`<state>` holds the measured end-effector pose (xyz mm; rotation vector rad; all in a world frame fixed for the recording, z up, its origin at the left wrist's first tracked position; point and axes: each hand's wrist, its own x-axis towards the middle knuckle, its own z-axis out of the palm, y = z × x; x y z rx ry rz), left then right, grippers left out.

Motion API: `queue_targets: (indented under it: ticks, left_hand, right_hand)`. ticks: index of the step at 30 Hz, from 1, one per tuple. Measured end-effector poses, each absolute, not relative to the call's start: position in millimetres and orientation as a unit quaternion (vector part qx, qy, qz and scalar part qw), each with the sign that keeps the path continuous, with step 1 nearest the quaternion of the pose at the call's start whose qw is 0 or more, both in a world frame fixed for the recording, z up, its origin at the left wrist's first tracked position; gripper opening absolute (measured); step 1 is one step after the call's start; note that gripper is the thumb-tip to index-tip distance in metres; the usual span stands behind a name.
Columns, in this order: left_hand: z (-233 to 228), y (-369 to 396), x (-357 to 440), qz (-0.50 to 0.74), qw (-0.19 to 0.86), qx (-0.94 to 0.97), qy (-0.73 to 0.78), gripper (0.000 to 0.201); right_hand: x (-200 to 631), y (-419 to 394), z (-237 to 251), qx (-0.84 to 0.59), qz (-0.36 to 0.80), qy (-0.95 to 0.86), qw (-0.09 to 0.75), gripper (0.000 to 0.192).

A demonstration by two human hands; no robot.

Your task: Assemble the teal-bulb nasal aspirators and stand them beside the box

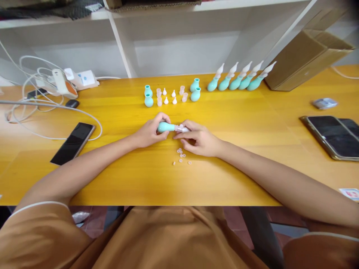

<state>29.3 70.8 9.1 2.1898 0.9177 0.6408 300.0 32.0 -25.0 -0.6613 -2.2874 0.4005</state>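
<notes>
left hand closed around a teal bulb lying sideways just above the yellow table, mid-table, straight ahead of the person. right hand pinches the pale translucent tip at the bulb's mouth, fingers curled, heel of hand resting on the wood. small pale rings lie scattered just under and beside the right hand, loose, touching nothing that would stop them. risk, as i judge it: a drag of the right wrist could sweep the rings off toward the near edge; they are tiny and near the wood's colour, easy to lose. a hard squeeze by the left hand could pop the tip askew, since the bulb looks soft. behind the hands, well apart, four spare teal bulbs stand upright with loose caps and cones between them; a reach over could topple them. five finished pieces lean in a row by the cardboard box. box lies tilted on its side, flaps open away from camera; contents cannot be seen. shelf compartments behind appear bare at this angle. phones left and right, cables at far left.
</notes>
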Motion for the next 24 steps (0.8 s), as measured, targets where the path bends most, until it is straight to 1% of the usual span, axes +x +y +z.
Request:
queue_targets:
  ticks: [6, 8, 9, 12, 14, 19, 24]
  left_hand:
    - [9, 70, 29, 0.243, 0.351, 0.839, 0.337, 0.036]
    - [9, 68, 30, 0.252, 0.369, 0.835, 0.323, 0.036]
    - [10, 66, 31, 0.256, 0.378, 0.832, 0.315, 0.036]
    - [10, 60, 34, 0.264, 0.396, 0.828, 0.295, 0.036]
    - [10, 56, 36, 0.260, 0.400, 0.831, 0.287, 0.035]
    - [10, 52, 38, 0.260, 0.378, 0.842, 0.282, 0.035]
    - [13, 45, 41, 0.278, 0.358, 0.848, 0.275, 0.034]
  right_hand:
    - [299, 30, -21, -0.255, 0.155, -0.888, 0.350, 0.024]
    - [300, 28, -21, -0.260, 0.136, -0.895, 0.337, 0.020]
    - [300, 27, -21, -0.262, 0.118, -0.900, 0.328, 0.021]
    - [302, 22, -21, -0.267, 0.051, -0.915, 0.297, 0.039]
    - [303, 20, -22, -0.267, 0.009, -0.921, 0.283, 0.046]
    - [303, 20, -18, -0.243, -0.093, -0.926, 0.274, 0.049]
    - [304, 19, -2, -0.244, -0.124, -0.936, 0.220, 0.048]
